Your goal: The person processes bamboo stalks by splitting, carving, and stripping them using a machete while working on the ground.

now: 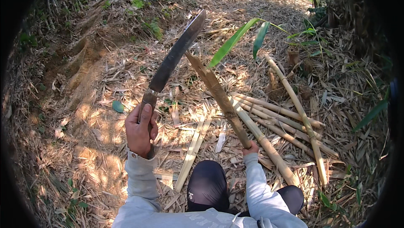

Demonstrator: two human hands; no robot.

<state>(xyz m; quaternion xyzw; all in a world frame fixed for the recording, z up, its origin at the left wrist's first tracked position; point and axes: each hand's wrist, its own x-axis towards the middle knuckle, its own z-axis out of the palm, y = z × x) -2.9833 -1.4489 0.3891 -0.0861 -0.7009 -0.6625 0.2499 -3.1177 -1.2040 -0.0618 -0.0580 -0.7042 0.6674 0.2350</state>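
Observation:
My left hand (142,130) is wrapped round the wooden handle of a machete (179,51), whose dark, broad blade points up and away to the right. In my right hand (251,148) is the near end of a brown, weathered bamboo piece (221,95), its far end jagged and split. The bamboo piece slants up to the left, and its far tip lies close beside the machete blade in the picture; whether they touch I cannot tell. Just right of it, a longer pale bamboo pole (265,144) lies on the ground.
Several cut bamboo poles (286,120) lie in a pile at the right, crossed by one longer pole (301,112). Split bamboo strips (193,150) rest near my knee (207,184). Dry leaves cover the ground; green leaves (233,42) hang ahead. An earth bank (80,66) rises at left.

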